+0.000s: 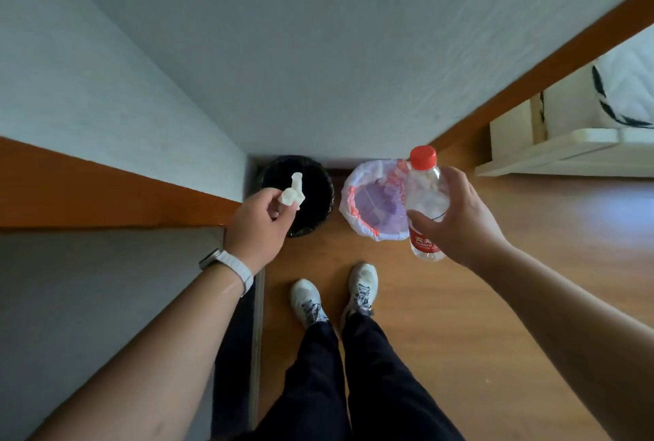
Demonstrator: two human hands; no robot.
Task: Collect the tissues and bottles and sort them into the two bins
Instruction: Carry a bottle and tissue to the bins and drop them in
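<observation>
My left hand [260, 219] pinches a crumpled white tissue [293, 192] over the near left rim of a black bin [320, 177]. My right hand [460, 217] grips a clear plastic bottle [424, 200] with a red cap and red label, held upright beside the right edge of a bin lined with a white bag with pink trim [357, 224]. Both bins stand side by side on the floor against the wall, the black one on the left. The lined bin's inside looks purple, and what lies in it I cannot make out.
A grey wall with an orange-brown skirting band [106, 193] runs on the left and back right. A cream wooden furniture piece [566, 154] stands at the right. My feet in white shoes [332, 295] stand on the wooden floor [460, 334] just before the bins.
</observation>
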